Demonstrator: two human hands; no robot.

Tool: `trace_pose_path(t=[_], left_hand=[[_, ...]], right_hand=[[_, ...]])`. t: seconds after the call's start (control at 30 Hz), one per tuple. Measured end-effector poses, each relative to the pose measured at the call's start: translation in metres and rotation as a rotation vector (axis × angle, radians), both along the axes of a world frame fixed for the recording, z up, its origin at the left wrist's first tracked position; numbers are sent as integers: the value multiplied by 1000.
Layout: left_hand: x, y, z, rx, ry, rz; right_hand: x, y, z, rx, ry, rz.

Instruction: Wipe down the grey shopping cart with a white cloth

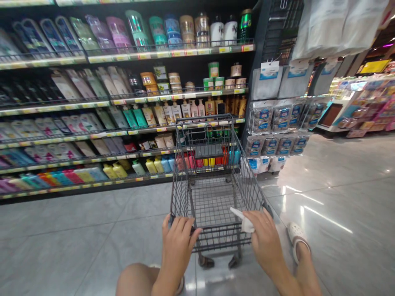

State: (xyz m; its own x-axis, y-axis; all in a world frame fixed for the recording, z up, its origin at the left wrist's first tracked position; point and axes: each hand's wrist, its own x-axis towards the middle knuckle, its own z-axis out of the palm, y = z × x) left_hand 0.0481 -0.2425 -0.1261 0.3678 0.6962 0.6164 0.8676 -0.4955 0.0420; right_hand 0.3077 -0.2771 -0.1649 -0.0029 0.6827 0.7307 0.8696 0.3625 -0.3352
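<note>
1. Left hand: fingers curled over the shopping cart handle bar at its left end, closed grip on the bar.
2. Right hand: on the right end of the same bar, fingers narrow, pinching a small white folded paper against the handle. Can't tell what's printed on it.
3. Cart: dark grey wire basket, right in front of the person, nose pointed at the shelving. Nothing visible lying in the basket. Two rear casters sit on the floor below the handle.
4. Right foot in a white perforated clog just beside the cart's right rear corner; bare left knee low in view, left of the left arm.
5. Floor: glossy grey tiles with light glare.
6. Ahead and left: dark shelves of refill pouches, bottles and jars, yellow price strips on the edges.
7. Right of the cart: end rack with hanging bagged goods; further displays well apart, blurred.
</note>
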Motion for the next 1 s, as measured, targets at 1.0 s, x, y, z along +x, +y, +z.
trace_pose_path(t=[1.0], left_hand=[[44,-16,-24,-22,-252,-105]], right_hand=[[-52,5,2,-94,-65,71]])
